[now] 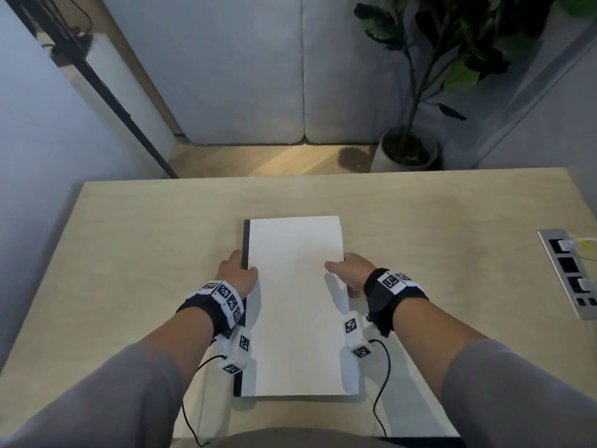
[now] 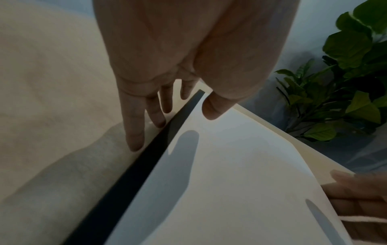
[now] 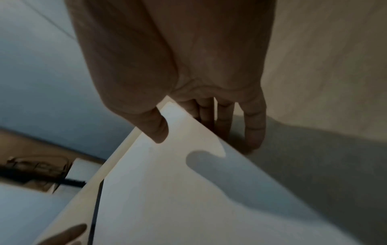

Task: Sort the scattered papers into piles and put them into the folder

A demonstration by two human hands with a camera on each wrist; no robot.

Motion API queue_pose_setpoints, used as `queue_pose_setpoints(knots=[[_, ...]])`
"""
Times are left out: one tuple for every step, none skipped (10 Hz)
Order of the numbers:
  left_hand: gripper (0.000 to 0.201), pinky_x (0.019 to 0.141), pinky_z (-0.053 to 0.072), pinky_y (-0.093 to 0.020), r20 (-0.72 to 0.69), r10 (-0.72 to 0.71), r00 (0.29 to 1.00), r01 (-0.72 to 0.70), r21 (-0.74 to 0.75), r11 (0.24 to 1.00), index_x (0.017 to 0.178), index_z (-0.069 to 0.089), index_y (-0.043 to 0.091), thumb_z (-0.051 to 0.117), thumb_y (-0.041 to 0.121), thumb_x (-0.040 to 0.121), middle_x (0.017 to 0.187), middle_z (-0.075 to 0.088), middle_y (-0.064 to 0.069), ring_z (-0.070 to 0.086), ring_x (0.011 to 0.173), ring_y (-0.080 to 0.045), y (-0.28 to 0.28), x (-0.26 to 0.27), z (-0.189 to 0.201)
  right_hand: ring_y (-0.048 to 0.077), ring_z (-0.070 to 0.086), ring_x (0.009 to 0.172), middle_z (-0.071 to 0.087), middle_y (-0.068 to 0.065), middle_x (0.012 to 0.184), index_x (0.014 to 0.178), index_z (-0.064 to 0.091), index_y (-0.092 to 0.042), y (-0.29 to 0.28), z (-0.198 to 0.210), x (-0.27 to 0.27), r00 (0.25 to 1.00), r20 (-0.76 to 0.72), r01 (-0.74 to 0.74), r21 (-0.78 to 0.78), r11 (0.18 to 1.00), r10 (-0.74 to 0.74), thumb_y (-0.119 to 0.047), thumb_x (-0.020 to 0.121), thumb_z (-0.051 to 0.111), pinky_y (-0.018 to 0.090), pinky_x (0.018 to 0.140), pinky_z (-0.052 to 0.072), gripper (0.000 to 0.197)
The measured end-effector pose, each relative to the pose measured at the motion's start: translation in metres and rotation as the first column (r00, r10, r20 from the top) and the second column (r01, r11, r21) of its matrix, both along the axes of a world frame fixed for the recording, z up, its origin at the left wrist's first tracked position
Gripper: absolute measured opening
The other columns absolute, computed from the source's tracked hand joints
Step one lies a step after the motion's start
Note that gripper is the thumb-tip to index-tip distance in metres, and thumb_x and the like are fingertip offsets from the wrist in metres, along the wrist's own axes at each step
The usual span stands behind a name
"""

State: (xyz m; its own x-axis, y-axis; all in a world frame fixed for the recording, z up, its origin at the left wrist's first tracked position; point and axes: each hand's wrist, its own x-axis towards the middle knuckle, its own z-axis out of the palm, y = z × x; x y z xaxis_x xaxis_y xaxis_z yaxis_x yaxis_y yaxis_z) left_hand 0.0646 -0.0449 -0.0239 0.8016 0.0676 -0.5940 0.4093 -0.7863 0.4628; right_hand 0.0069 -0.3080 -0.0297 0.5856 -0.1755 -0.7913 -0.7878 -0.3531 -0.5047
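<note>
The person's forearms reach in from the near edge of the table (image 1: 129, 253), one on each side of the folder (image 1: 295, 305). The folder lies flat in the middle of the table, closed, white cover up, its long axis running near to far and its dark spine (image 1: 245, 240) along the left side. No loose papers show on the table, so the sorting appears done and the papers are probably inside, though that cannot be seen.

The left hand (image 1: 237, 273) sits at the spine edge about midway along its length. In the left wrist view its fingers (image 2: 136, 129) reach straight down beside the spine to the table, and the thumb (image 2: 215, 106) hovers over the cover. The right hand (image 1: 350, 273) mirrors it at the opposite long edge, fingers (image 3: 254, 126) down along the side, thumb (image 3: 156, 127) just above the cover. Neither hand has curled round the folder; whether the fingertips go under it cannot be told.

Both hands are equally near, so squaring or lifting would likely use both.

To the right, well apart, a socket panel (image 1: 571, 273) is set in the table. Beyond the far edge stand a potted plant (image 1: 410, 147) and grey cushions (image 1: 258, 69). Nothing blocks the folder.
</note>
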Motion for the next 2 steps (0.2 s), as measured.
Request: queue_pose_setpoints(knots=[[0.054,0.076,0.045,-0.033,0.029,-0.047,0.998,0.046,0.035,0.998,0.153,0.036,0.020,0.049,0.029,0.101,0.151,0.033,-0.011,0.053,0.076,-0.017,0.007,0.006,0.014,0.028,0.060,0.094,0.061,0.011,0.110,0.143,0.050,-0.001,-0.005,0.025,0.012,0.970,0.038,-0.227,-0.227,0.947,0.242,-0.043,0.099,0.055,0.033,0.080,0.048,0.060],[0.054,0.096,0.047,-0.034,0.198,-0.108,0.974,0.109,0.007,0.994,0.155,0.039,0.022,0.049,0.033,0.102,0.159,0.033,-0.006,0.059,0.113,-0.023,0.015,0.027,0.048,0.030,0.050,0.138,0.048,0.013,0.154,0.156,0.038,-0.005,-0.006,0.074,0.034,0.897,0.147,-0.339,-0.375,0.863,0.416,-0.050,0.102,0.052,0.038,0.111,0.043,0.071]])
